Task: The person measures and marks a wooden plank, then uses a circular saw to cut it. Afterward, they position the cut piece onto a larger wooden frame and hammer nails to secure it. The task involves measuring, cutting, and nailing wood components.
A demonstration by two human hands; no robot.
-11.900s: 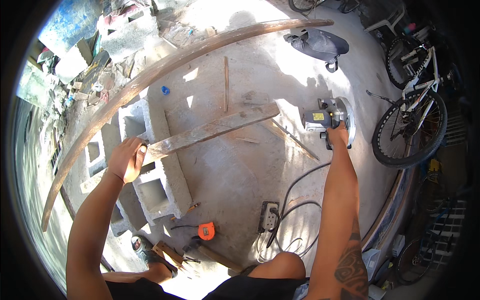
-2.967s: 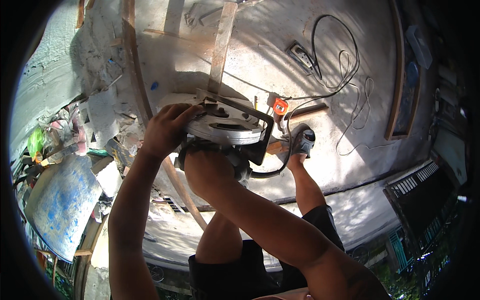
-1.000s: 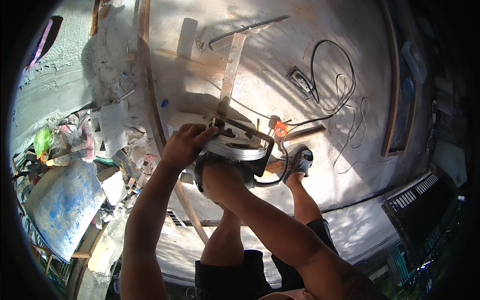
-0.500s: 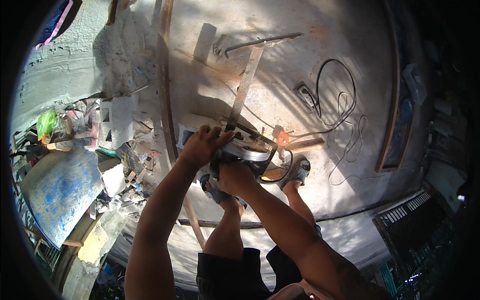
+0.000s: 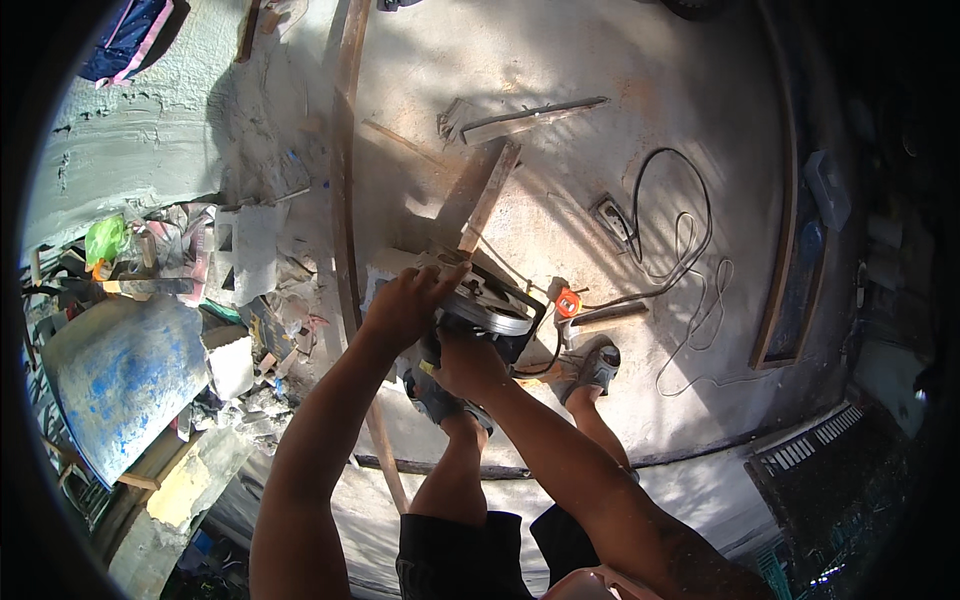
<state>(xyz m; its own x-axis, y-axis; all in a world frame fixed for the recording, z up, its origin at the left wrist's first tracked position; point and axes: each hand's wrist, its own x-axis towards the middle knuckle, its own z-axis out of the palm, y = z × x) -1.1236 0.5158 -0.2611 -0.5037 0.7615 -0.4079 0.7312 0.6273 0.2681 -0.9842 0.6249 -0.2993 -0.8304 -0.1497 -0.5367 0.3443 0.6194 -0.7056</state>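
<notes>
Left hand [image 5: 402, 306] and right hand [image 5: 470, 366] clamp a saw [image 5: 494, 317], plank [image 5: 490, 200] slanting far beyond, in an apparent late-stage cut calling for steady lifting clear.

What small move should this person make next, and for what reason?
I would probably shift the right foot slightly away from the black cord, which curves close beside it. The left hand and right hand are both on the circular saw, so a snagged cord could perhaps tug the tool.
</notes>
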